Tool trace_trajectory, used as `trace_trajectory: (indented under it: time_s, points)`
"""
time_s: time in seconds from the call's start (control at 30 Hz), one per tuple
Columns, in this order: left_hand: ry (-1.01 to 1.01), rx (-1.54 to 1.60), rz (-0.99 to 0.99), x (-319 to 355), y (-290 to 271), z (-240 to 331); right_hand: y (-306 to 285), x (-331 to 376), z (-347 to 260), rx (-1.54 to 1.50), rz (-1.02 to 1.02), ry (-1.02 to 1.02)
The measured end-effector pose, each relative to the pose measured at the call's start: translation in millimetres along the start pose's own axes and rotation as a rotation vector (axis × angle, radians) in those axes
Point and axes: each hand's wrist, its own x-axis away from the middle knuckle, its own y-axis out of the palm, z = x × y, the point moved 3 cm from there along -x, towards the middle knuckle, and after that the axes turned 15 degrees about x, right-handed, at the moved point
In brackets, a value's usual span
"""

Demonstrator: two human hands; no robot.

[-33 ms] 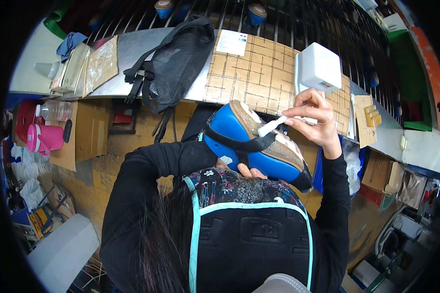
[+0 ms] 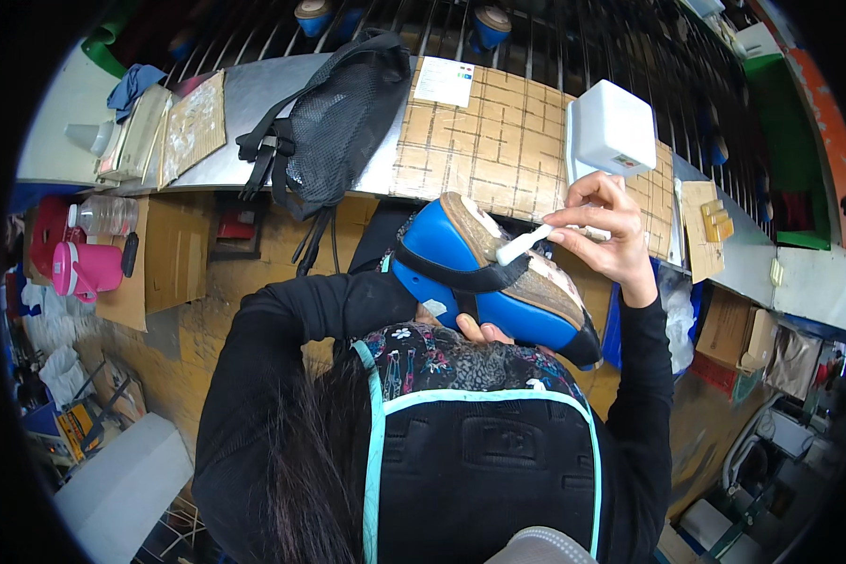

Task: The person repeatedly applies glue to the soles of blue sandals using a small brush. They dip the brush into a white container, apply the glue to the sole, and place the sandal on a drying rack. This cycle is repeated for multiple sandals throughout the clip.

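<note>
While my right hand (image 2: 606, 226) pinches a white brush-like applicator (image 2: 517, 248), its fingers closed on the slim handle, my left hand (image 2: 470, 325) supports a blue shoe last (image 2: 432, 240) from the near side, those fingers curled against it, the rest of the grip hidden. The last lies tilted above my patterned apron (image 2: 423, 362), on the near side of the desk (image 2: 244, 113). Beside the black strap (image 2: 470, 279), the white tip meets or hangs just over the cork-coloured edging (image 2: 550, 296); contact is uncertain. Nothing has visibly shifted since the preceding view, suggesting a pause or very fine strokes in this apparent brushing step.
</note>
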Motion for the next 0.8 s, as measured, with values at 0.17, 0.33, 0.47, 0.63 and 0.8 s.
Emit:
trace_trajectory:
  time_s: [0.17,0.33,0.47,0.63,0.8]
  points:
    - [-0.31,0.378,-0.243,-3.8,1.4,-11.8,-3.4,7.9,1.4,-0.044,0.019,0.034]
    - [-0.561,0.569,-0.388,-11.7,0.4,-21.2,-2.7,4.0,-3.8,0.038,0.085,0.056]
    - [-0.595,0.595,-0.43,-12.3,-4.0,-18.6,2.5,-3.5,-8.3,-0.108,0.114,0.121]
    - [-0.667,0.617,-0.476,-12.2,-7.9,-21.6,2.4,-10.7,-11.8,-0.099,0.102,0.14]
    - [-0.731,0.619,-0.516,-14.3,-8.0,-25.2,6.4,-14.5,-9.5,-0.149,0.042,0.253]
